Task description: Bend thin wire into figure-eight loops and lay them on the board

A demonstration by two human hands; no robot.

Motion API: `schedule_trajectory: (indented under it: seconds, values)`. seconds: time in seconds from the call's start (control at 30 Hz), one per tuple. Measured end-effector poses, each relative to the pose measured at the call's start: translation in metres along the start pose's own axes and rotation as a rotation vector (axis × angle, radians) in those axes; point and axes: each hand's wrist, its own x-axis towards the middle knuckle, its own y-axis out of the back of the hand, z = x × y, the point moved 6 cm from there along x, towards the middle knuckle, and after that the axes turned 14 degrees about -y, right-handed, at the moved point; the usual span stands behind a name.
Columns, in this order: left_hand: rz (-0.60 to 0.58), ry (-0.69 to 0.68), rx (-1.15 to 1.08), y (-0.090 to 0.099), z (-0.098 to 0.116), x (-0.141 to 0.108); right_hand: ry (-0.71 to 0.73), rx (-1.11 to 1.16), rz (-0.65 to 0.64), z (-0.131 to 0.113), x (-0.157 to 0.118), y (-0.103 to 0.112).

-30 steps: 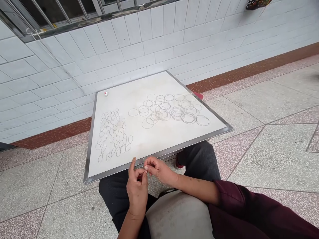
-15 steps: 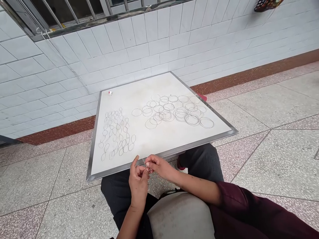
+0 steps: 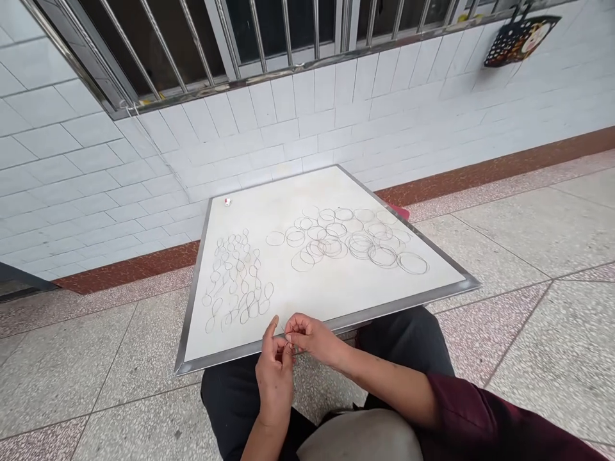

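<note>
Over the near edge of the white table, my two hands meet with fingertips almost touching. My left hand pinches a thin wire loop between thumb and fingers, its index finger pointing up. From the right, my right hand grips the same thin wire in a pinch. Most of that wire is hidden by the fingers. On the table's left side lie rows of wires twisted into figure-eight shapes. Many round thin wire rings overlap across its right half.
A small red and white object sits at the table's far left corner. Behind stands a white tiled wall with a barred window. A dotted bag hangs at upper right. My knees are under the near edge.
The view has tilted up, so the table and hands appear lower and more window and bag show. Both hands stay together on the wire, with slight finger movement.
</note>
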Motion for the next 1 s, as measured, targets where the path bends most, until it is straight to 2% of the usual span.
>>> schedule_trajectory:
  seconds: [0.07,0.13,0.3,0.4,0.53,0.63,0.77,0.9,1.0]
  values:
    - [0.010,-0.011,0.009,-0.001,-0.004,0.003,0.013,-0.009,0.038,0.001,0.007,0.001]
    - [0.025,0.014,-0.081,-0.004,-0.010,0.006,-0.002,-0.007,0.049,0.003,0.013,0.002]
    - [0.029,0.061,-0.291,-0.006,-0.023,0.020,-0.072,-0.014,-0.031,-0.001,0.027,0.003]
    - [0.040,0.048,-0.295,0.000,-0.024,0.032,-0.049,-0.065,-0.039,-0.013,0.037,0.006]
    - [0.104,0.006,-0.181,0.018,-0.019,0.042,-0.014,-0.153,0.057,-0.029,0.055,0.018]
    - [0.177,0.012,-0.127,0.041,-0.023,0.042,-0.036,-0.175,0.100,-0.036,0.070,0.030]
    - [0.349,-0.010,0.031,0.091,-0.036,0.039,-0.060,-0.230,0.154,-0.053,0.087,0.047]
    - [0.545,-0.077,0.204,0.151,-0.052,0.048,-0.041,-0.302,0.231,-0.094,0.117,0.061]
    - [0.658,-0.110,0.313,0.184,-0.065,0.060,-0.030,-0.357,0.312,-0.132,0.153,0.069]
